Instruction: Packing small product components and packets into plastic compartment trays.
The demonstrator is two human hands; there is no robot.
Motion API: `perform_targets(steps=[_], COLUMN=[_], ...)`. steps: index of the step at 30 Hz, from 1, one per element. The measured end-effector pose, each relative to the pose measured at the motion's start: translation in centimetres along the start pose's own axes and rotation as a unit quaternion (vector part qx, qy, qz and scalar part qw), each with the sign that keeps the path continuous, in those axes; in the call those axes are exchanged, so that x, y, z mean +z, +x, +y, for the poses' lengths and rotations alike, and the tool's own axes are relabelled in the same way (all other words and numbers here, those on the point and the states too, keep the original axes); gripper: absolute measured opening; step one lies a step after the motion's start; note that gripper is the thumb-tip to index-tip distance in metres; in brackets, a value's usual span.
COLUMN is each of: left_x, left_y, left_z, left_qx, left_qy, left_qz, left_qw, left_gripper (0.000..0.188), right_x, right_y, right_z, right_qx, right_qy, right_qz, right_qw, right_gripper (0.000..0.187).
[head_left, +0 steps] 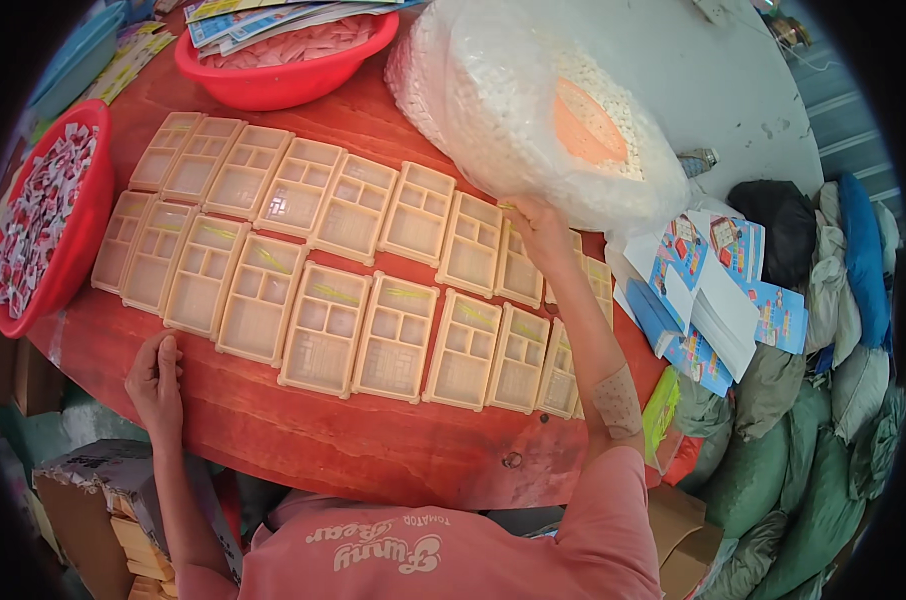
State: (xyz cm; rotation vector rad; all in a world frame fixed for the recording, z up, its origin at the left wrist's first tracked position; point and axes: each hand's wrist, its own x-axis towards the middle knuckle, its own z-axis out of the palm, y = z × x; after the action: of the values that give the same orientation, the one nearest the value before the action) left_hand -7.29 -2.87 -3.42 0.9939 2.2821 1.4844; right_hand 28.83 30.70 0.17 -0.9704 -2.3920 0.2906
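Trays (318, 350) of pale beige, divided into compartments, stood in two slanting rows on the red surface (373, 450) before you, and thin yellow-green strips (333, 293) lay in the far compartments of several in the near row. Your right hand (541, 232) reached over the right end of the near row to the far one, its forearm (585, 310) angling up from the lower right. Your left hand (157, 385) was upright near the surface's front edge, just below the near row. Between the rows you had only a narrow gap; a broader red band lay along the front. A clear bag (473, 110) of white pieces crowded the far row's right part, one red basin (98, 225) stood at the left, and another red tub (273, 90) stood behind. Your right fingers were pinched narrow, a yellow-green bit showing at their tips by a tray's far edge. Your left fingers were curled in, thumb close against them; you couldn't tell whether they touched anything.
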Motion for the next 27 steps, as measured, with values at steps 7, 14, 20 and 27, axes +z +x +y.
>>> perform_targets(steps=[7, 14, 20, 27], left_x=[-0.2, -0.1, -0.2, -0.2], left_y=[0.1, 0.1, 0.1, 0.1], left_z=[0.1, -0.1, 0.2, 0.2], left_qx=[0.003, 0.004, 0.007, 0.014], left_qy=[0.002, -0.005, 0.004, -0.001], left_qz=[-0.004, -0.006, -0.011, -0.012], left_qw=[1.000, 1.000, 1.000, 1.000], left_gripper=[0.021, 0.021, 0.021, 0.020], right_x=[-0.2, -0.4, 1.7, 2.8], right_y=[-1.7, -2.0, 0.0, 0.8], right_z=[3.0, 2.5, -0.8, -1.2], right_qx=[0.040, 0.099, 0.041, 0.016], right_qy=[-0.012, -0.010, 0.034, 0.002], right_qz=[-0.045, 0.006, -0.011, -0.037], right_qw=[0.998, 0.995, 0.999, 0.999], right_gripper=[0.017, 0.016, 0.019, 0.025])
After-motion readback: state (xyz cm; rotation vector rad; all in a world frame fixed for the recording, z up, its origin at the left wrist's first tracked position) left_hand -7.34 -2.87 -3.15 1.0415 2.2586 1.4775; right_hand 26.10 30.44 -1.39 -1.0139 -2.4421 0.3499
